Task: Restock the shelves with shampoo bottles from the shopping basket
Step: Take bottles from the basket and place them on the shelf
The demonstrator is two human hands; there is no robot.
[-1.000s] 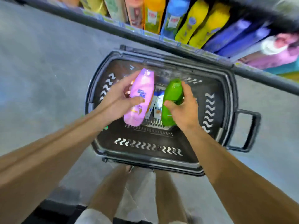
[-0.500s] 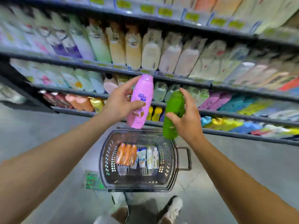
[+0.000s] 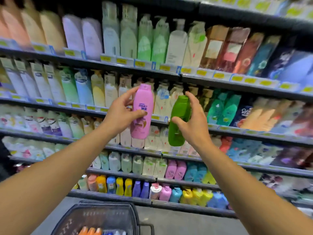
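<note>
My left hand [image 3: 121,114] grips a pink shampoo bottle [image 3: 144,107], cap up, with the thumb across its label. My right hand [image 3: 193,121] grips a green shampoo bottle [image 3: 177,126], tilted slightly left at the bottom. Both bottles are raised at chest height in front of the middle shelves [image 3: 237,133]. The black shopping basket [image 3: 128,211] stands on the floor below, at the bottom edge of the view, with orange tubes and other items inside.
Shelves run across the whole view in several tiers, packed tight with bottles and pouches. A row of pink bottles [image 3: 176,170] stands two tiers below the hands, green pouches [image 3: 223,109] to the right. Grey floor lies around the basket.
Both hands lifted their bottles out of the basket and up in front of the shelves. The view tilted upward, so the basket dropped to the bottom edge.
</note>
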